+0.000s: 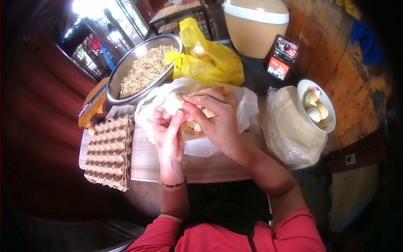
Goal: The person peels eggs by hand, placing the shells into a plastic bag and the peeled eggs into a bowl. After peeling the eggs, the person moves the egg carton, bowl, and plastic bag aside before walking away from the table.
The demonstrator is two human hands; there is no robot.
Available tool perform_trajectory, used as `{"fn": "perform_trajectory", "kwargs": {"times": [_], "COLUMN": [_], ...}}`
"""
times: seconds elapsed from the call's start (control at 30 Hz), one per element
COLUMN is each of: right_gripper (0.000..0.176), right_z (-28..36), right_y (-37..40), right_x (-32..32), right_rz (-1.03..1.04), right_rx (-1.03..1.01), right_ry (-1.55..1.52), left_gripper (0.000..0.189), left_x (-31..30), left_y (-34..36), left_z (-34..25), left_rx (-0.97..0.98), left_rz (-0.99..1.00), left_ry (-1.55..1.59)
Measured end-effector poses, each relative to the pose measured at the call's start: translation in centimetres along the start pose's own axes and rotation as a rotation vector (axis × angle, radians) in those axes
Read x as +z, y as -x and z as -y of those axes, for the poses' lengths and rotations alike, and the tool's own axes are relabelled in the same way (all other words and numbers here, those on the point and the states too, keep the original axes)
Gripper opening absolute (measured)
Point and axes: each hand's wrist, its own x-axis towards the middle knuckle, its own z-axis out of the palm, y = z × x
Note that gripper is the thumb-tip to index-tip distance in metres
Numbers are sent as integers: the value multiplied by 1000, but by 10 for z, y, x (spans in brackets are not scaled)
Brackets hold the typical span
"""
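A pale egg (pixel 174 103) is gripped in the fingers of my left hand (pixel 168 128), above an open white plastic bag (pixel 252 105). The thumb and fingers of my right hand (pixel 216 115) pinch at the egg's right side. Whether a bit of shell is between those fingertips is too small to tell. Below my hands, broken brown eggshells (pixel 192 128) lie in the bag. Behind it stands a yellow plastic bag (pixel 222 63) with several eggs (pixel 198 51) showing at its opening.
An egg carton (pixel 108 153) with one egg (pixel 92 131) at its corner lies left. A metal bowl (pixel 112 90) of dried strands is behind. To the right are a filled clear bag (pixel 289 126), a white bowl (pixel 330 126) with eggs, a phone (pixel 282 59) and a large tan container (pixel 256 35).
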Motion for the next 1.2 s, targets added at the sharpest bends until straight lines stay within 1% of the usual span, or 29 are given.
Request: {"fn": "perform_trajectory", "kwargs": {"times": [0.07,0.1,0.17,0.2,0.27,0.37,0.47,0.6,0.67,0.7,0.77,0.8,0.87,0.9,0.97,1.0,1.07,1.1,1.17,1.2], "right_gripper": [17,17,15,15,13,12,11,8,10,10,9,9,8,8,7,7,7,7,12,12], "right_z": [0,-1,-2,-1,1,-1,0,-5,-6,-6,-6,-6,-7,-8,-10,-12,-15,-17,-18,-16], "right_y": [4,5,6,5,3,1,-2,-4,-5,-5,-5,-6,-9,-10,-10,-10,-10,-9,-7,-7], "right_x": [2,3,4,4,3,2,0,-1,-2,-2,-3,-4,-7,-7,-7,-7,-8,-8,-8,-8], "right_rz": [13,14,-10,-10,-31,-44,-58,-67,-74,-73,-84,-84,-99,-99,-94,-95,-33,-34,64,63], "right_rx": [88,88,-18,-16,-75,-134,-131,-111,-144,-145,-129,-130,-144,-144,-124,-124,-129,-130,-81,-82], "right_ry": [14,14,107,107,153,223,258,233,247,247,261,260,286,286,305,306,400,400,407,406], "left_gripper": [43,43,35,35,41,38,36,36,37,37,39,39,54,54,60,60,62,62,55,55], "left_x": [1,1,0,-1,-1,-5,-9,-9,-8,-8,-9,-11,-15,-15,-15,-16,-18,-17,-13,-15], "left_y": [2,2,3,3,4,2,1,2,2,2,3,3,2,2,3,3,2,2,1,1], "left_z": [2,2,4,3,2,0,-2,-7,-9,-10,-12,-11,-8,-9,-10,-10,-8,-9,-13,-12], "left_rx": [63,64,104,102,72,31,-9,-21,-61,-60,-138,-138,-182,-182,-266,-267,-319,-319,-293,-292], "left_rz": [-15,-16,10,9,18,40,47,45,66,65,49,49,75,75,131,131,72,73,138,138], "left_ry": [-85,-85,-154,-154,-126,-89,-110,-135,-135,-135,-81,-82,-79,-79,35,35,175,174,164,163]}}
